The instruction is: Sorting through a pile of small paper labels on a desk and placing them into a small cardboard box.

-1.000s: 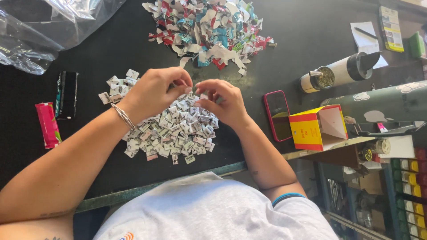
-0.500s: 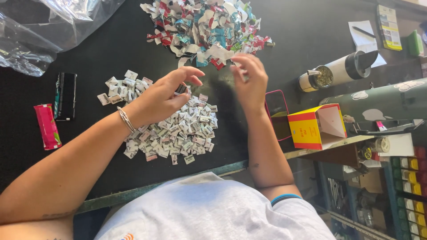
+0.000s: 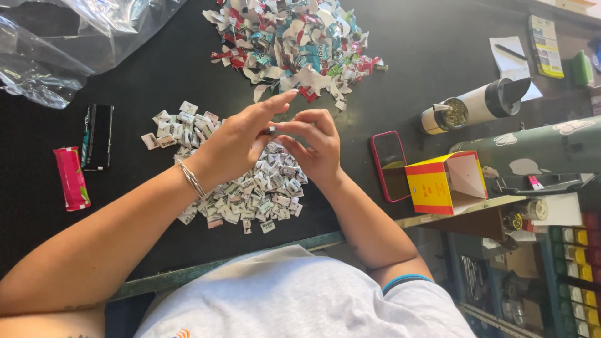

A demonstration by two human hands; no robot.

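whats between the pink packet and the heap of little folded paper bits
In the head view, a black lighter-like case lies between the pink packet and the folded pieces; otherwise bare black table.

- Your left hand [image 3: 235,141] and right hand [image 3: 316,147] met above the heap of folded paper pieces [image 3: 241,188], which lay on the surface [image 3: 156,75] just in front of you.
- Your fingers [image 3: 282,128] touched at a small piece over the heap's far edge.
- Behind the heap, farther from you, lay the pile of loose paper strips [image 3: 294,44].
- To the left of the heap lay a flat case [image 3: 97,136], with a wrapped packet [image 3: 71,178] left of it.
- A plastic bag [image 3: 69,37] sat at the far left corner.
- To your right lay a phone [image 3: 391,166]; right of it stood an open box [image 3: 446,183].
- Behind the box lay a bottle [image 3: 476,105] on its side.
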